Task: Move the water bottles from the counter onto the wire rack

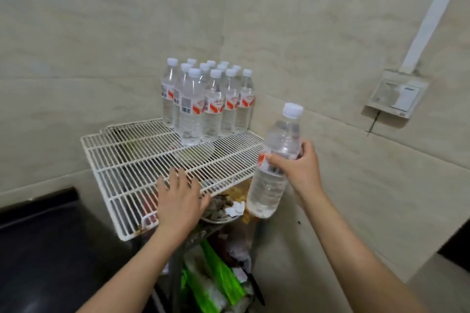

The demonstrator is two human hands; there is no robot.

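Observation:
A white wire rack (122, 160) lies flat in the corner of the tiled walls. Several clear water bottles (203, 101) with white caps and red-and-white labels stand upright in a cluster at its back right. My right hand (297, 165) grips one more water bottle (274, 160) around its middle, upright and slightly tilted, in the air just off the rack's right edge. My left hand (180, 198) rests palm down on the rack's front edge, fingers spread, holding nothing.
Under the rack sit a bowl of scraps (223, 208) and a bin with green plastic and wrappers (216, 279). A dark counter surface (43, 241) lies at the lower left. A wall socket box (396, 94) hangs at the right.

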